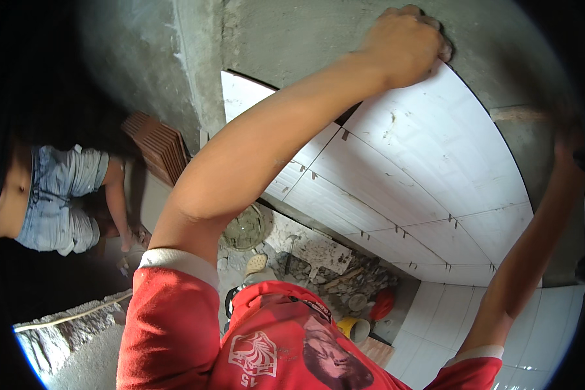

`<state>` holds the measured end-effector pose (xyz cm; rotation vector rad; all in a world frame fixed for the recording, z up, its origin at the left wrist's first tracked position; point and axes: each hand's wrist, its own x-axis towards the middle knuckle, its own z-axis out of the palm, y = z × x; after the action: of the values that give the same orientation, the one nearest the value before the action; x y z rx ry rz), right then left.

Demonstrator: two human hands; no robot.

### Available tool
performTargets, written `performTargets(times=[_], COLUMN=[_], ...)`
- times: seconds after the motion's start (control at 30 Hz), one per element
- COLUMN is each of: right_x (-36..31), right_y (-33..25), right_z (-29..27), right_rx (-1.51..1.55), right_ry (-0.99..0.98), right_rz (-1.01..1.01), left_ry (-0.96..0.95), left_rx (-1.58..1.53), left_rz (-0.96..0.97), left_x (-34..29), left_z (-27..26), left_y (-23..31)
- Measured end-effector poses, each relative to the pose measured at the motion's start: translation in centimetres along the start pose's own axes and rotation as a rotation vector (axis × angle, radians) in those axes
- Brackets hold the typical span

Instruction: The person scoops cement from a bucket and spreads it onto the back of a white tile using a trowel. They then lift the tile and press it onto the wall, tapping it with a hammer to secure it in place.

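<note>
My left hand reaches up to the bare cement wall, its fingers curled at the upper edge of a large white wall tile. Whatever lies in those fingers, if anything, is hidden. At the far right my right hand is raised beside the tiled wall, dim and smeared, so its fingers cannot be read. Below the top row run more white tiles, with small brown spacers in the joints. My left forearm covers part of the upper row, where a dark gap shows between two tiles.
Below lie a mortar tub, a hammer, a splattered board and rubble. A yellow bucket stands near a red object. Leftward are stacked brown tiles and another person in denim shorts, one arm lowered.
</note>
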<state>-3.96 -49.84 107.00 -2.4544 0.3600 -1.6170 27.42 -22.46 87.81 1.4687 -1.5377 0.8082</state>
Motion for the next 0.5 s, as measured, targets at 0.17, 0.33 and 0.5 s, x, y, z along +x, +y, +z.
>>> performTargets(times=[0.17,0.33,0.5], right_x=[-3.6,-12.3,-30.3], right_y=[-5.7,-12.0,-11.2], right_z=[1.9,-0.2,-2.9], right_rx=[0.155,0.663,0.508], right_ry=[0.152,0.307,0.308], right_rz=[0.01,0.242,0.39], left_ry=[0.068,0.124,-0.064], left_rx=[0.055,0.119,0.066], left_rz=[0.049,0.156,0.196], left_x=[-0.6,-2.5,-2.9], left_z=[-0.1,2.2,5.5], left_y=[1.0,6.8,12.4])
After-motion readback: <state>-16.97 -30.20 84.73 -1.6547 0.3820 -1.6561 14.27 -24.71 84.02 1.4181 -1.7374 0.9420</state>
